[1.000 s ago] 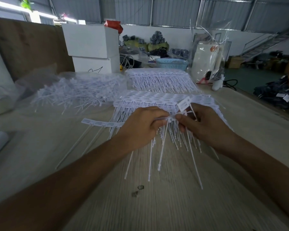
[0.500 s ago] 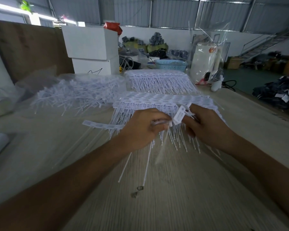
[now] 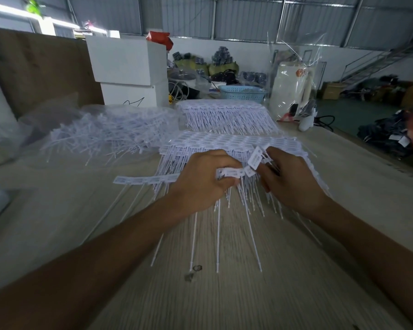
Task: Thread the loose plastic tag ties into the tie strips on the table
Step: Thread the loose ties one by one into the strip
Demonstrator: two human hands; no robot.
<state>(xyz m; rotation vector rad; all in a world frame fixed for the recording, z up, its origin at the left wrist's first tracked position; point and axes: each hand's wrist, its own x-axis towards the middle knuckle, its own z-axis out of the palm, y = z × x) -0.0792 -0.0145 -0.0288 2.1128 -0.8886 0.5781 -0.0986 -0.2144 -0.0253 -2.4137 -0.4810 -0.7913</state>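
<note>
My left hand [image 3: 204,179] grips the end of a white tie strip [image 3: 143,179] that runs off to the left over the table. Long thin tails hang from the strip toward me. My right hand [image 3: 293,179] pinches a loose white tag tie [image 3: 256,158] by its flat head, tilted up right beside the strip's end. Under both hands lies a stack of tie strips [image 3: 224,141]. A second stack [image 3: 224,113] sits farther back. A heap of loose tag ties [image 3: 105,136] lies in clear plastic to the left.
Two white boxes [image 3: 127,75] stand stacked at the back, with a brown board [image 3: 38,67] left of them. A blue basket [image 3: 242,92] and a clear plastic bag [image 3: 293,91] are at the back right. The table's edge [image 3: 367,151] runs along the right.
The strip end in my left hand has come up into view between the fingers, and the tag tie in my right hand has tilted more upright. The hanging tails have swung toward me.
</note>
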